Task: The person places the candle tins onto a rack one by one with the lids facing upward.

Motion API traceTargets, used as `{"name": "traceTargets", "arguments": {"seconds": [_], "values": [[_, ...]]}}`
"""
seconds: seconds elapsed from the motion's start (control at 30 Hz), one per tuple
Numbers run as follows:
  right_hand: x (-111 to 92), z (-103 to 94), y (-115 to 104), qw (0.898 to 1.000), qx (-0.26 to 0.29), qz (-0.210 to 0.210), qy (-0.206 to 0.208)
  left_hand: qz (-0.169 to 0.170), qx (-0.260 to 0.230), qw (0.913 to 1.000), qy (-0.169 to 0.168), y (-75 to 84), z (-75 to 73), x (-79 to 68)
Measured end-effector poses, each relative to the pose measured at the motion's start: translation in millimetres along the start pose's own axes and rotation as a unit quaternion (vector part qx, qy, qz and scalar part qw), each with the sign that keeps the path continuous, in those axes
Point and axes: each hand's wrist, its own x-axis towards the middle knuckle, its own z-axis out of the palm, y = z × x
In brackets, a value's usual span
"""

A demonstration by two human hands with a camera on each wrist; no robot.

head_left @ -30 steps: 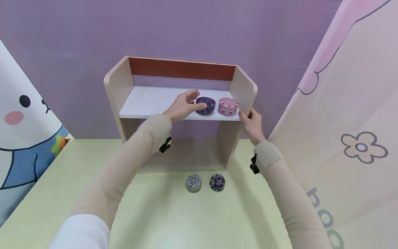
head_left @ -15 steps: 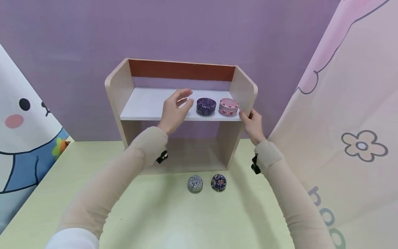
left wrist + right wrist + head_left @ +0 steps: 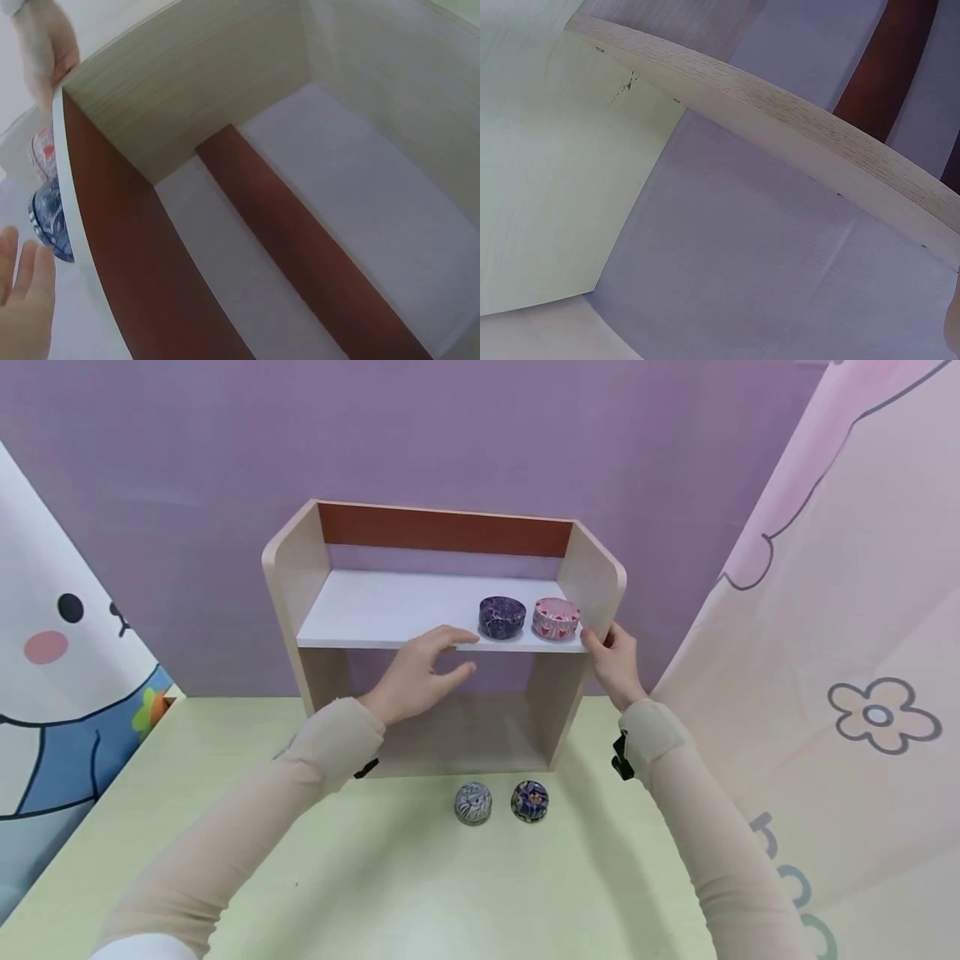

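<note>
On the upper board of a small wooden shelf [image 3: 375, 610] sit a dark purple round tin [image 3: 502, 617] and, to its right, a pink round tin [image 3: 556, 619] with red hearts. My left hand [image 3: 416, 677] hovers before the board's front edge, thumb and fingers apart, holding nothing. Its fingers [image 3: 34, 285] also appear in the left wrist view, apart from the purple tin [image 3: 51, 219]. My right hand [image 3: 615, 664] grips the shelf's right side panel at board height. Only a sliver of that hand [image 3: 952, 326] shows in the right wrist view.
Two more round tins, one grey-white patterned [image 3: 473, 803] and one dark blue patterned [image 3: 530, 802], lie on the pale green table [image 3: 390, 877] before the shelf. A purple wall [image 3: 450, 435] stands behind, with printed cloths [image 3: 840, 635] at the sides.
My left hand has let go of the purple tin and drawn back left, then down in front of the shelf. The right hand keeps its grip on the side panel.
</note>
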Motion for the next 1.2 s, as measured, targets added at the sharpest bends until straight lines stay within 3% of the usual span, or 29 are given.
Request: {"name": "traceTargets", "arguments": {"seconds": [0.23, 0.6, 0.73, 0.87, 1.03, 1.2], "values": [[1, 1.6, -1, 1.000, 0.005, 0.002, 0.001, 0.024, 0.085, 0.9910, -0.100, 1.1, 8.4, -17.4], [2, -0.8, 3, 1.000, 0.010, -0.005, 0.006, -0.004, 0.094, 0.9678, -0.233, -6.4, 34.7, -38.2], [1, -1.1, 2, 1.000, 0.008, -0.002, -0.001, 0.003, 0.108, 0.9606, -0.256, -10.5, 44.1, -46.1], [0, -0.4, 1, 1.000, 0.008, -0.001, -0.001, 0.041, 0.141, 0.9526, -0.266, -15.0, 52.8, -52.8], [2, -0.7, 1, 1.000, 0.003, -0.006, 0.001, 0.099, 0.204, 0.9347, -0.273, -21.6, 66.4, -60.0], [1, -1.2, 2, 1.000, 0.002, -0.005, -0.004, 0.122, 0.240, 0.9175, -0.293, -27.1, 82.4, -67.7]]}}
